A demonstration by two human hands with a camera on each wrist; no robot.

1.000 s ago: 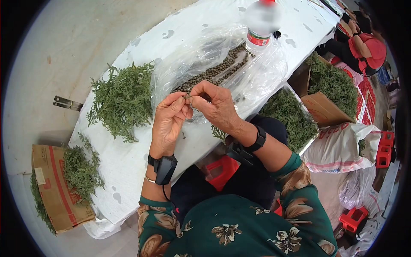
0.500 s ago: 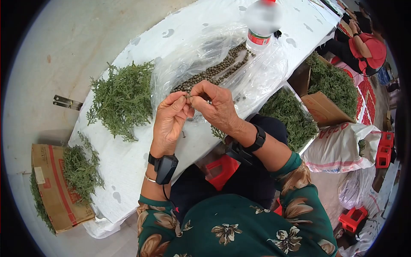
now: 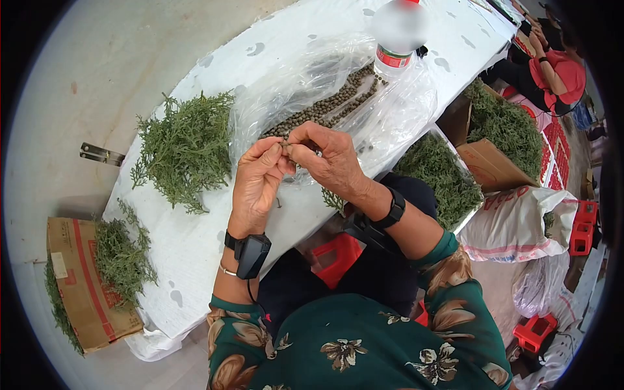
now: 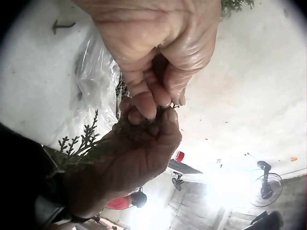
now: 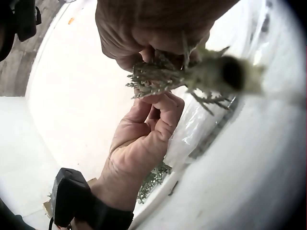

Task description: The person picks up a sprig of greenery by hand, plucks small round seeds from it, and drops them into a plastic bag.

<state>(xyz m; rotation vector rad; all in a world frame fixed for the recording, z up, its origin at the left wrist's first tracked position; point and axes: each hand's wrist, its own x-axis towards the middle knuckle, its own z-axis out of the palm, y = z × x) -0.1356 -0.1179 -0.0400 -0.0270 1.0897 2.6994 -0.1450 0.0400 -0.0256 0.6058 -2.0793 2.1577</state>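
Bare table (image 3: 185,257) gives passage between the left forearm (image 3: 235,290) and cardboard box (image 3: 81,279). Beyond the left hand (image 3: 259,175), a plastic bag (image 3: 257,107) with brown balls (image 3: 318,112) blocks the way (a bottle (image 3: 392,56) stands at its far end); leafy sprigs (image 3: 182,151) bar the left.

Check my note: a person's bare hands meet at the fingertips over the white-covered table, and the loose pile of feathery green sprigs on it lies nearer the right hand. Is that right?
Not quite: in the head view, the loose pile of feathery green sprigs lies nearer the left hand than the right hand. The rest stands.
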